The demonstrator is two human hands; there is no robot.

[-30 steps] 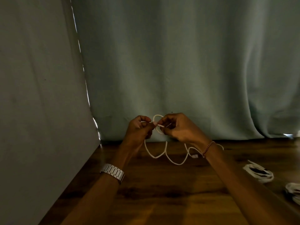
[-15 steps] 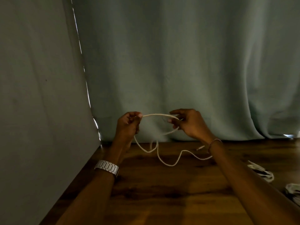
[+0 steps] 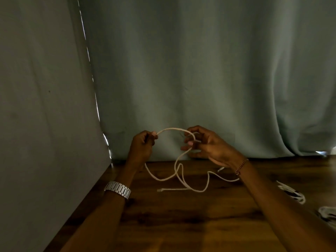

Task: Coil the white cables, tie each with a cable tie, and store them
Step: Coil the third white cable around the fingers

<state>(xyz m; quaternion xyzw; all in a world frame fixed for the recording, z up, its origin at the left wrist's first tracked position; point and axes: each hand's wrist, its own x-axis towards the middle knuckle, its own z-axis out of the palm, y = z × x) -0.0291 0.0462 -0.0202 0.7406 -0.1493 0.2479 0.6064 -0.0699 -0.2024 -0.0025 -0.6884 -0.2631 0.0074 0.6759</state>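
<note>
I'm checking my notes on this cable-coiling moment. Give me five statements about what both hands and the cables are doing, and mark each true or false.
1. The left hand grips the white cable. True.
2. The cable already sits in a tight finished coil. False: it arches between the hands and trails in loose loops on the wooden table.
3. The right hand has the cable running through its fingers. True.
4. A cable end lies on the table. True.
5. The bundled cables lie at the left by the wall. False: they lie at the right edge.
</note>
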